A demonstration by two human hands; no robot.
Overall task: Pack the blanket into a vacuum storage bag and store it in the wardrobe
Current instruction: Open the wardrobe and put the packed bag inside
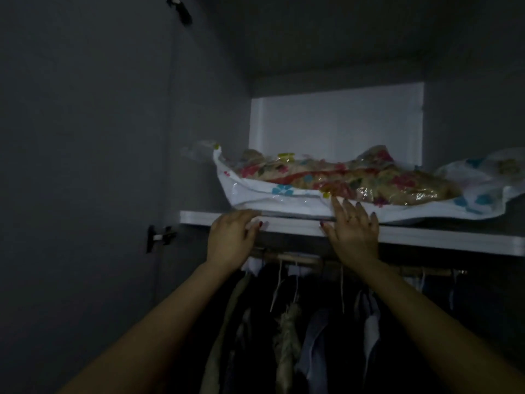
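Both forearms are showing bare, with no sleeves reaching them below the wardrobe shelf [426,237]. The right hand [355,231] is wearing a thin ring on one finger. Dark red polish is covering the nails of the right hand and the left hand [231,237].

One vacuum storage bag [284,194] lies on one shelf [426,237] at twelve o'clock, with one flowered blanket [355,177] sealed inside. Two hands reach up, the left hand [231,237] at ten o'clock and the right hand [353,231] at one (one ring shows on it). One rail [298,258] at six o'clock carries several hanging garments [287,336], too dark to count.
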